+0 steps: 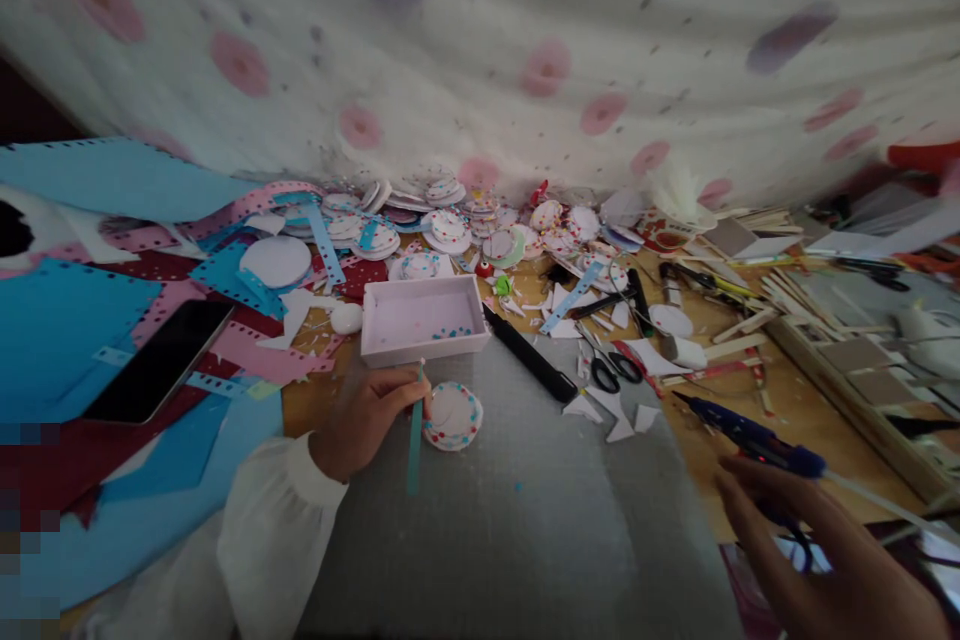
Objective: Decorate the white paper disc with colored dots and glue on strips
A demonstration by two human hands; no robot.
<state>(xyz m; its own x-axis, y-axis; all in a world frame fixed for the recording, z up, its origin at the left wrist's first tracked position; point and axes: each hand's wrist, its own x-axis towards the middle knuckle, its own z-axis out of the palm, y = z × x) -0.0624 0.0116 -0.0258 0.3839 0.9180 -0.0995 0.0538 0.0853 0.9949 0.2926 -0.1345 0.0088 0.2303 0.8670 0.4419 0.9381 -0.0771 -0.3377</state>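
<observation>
Close to the middle of the grey work mat, my left hand [382, 410] is closed, its thumb and fingers pinching a thin teal strip [414, 450]. Touching or just beside those fingers lies a round white disc [454, 415] with red and blue dots around its rim. On the right, my right hand [825, 555] has its fingers stretched apart next to a blue hot glue gun [757, 438]; no grip on the gun shows. A shallow white box [424, 320] with small blue bits inside stands just behind the left hand.
Stacks of decorated discs [450, 230] line the back by a flowered curtain [480, 40]. A black utility knife [532, 357] and scissors [611, 367] lie on the grey mat [525, 550]. A phone [161, 360] rests left on coloured sheets. A wooden tray [862, 430] is at right.
</observation>
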